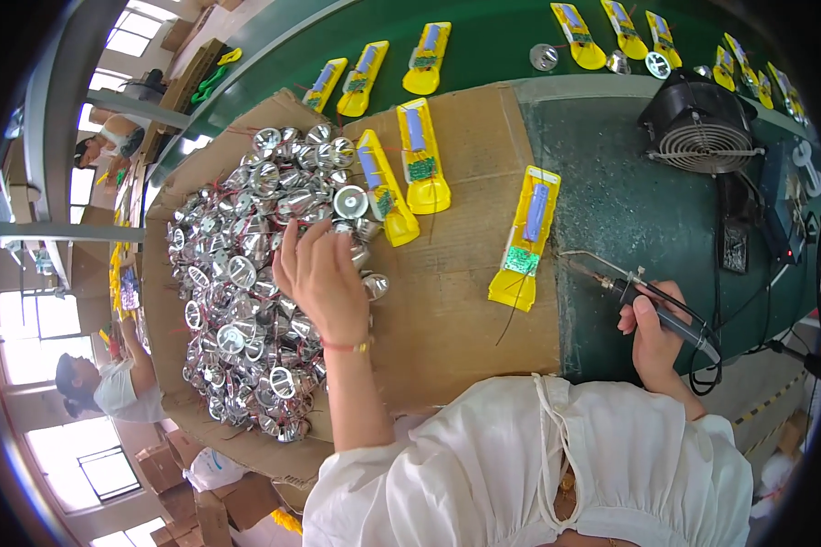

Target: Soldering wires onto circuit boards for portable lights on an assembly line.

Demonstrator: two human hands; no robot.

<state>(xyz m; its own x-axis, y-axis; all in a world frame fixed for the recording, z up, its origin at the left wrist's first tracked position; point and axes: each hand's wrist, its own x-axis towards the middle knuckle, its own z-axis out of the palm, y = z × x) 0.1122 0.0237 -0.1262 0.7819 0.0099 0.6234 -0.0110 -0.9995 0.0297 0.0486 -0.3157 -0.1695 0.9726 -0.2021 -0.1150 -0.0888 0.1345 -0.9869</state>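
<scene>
My left hand (324, 290) is over a heap of shiny silver lamp reflectors (242, 272) with thin red wires, its fingers spread and slightly bent among them. Whether a fingertip touches one is hidden. A soldering iron (670, 319) is gripped in my right hand (655, 339), its tip and a thin bent metal tube pointing left. Just left of that tip lies a yellow casing (511, 292) holding a blue cylindrical cell (537, 211) and a green circuit board (521, 261), with a dark wire trailing from it. Two similar yellow casings (436, 198) lie by the heap.
The heap sits in a cardboard box (160, 314) beside a flat cardboard sheet (456, 356). A black fan (702, 128) with a round grille stands far right, with cables nearby. More yellow casings (426, 62) line the green surface behind. Other people (123, 387) sit off to the left.
</scene>
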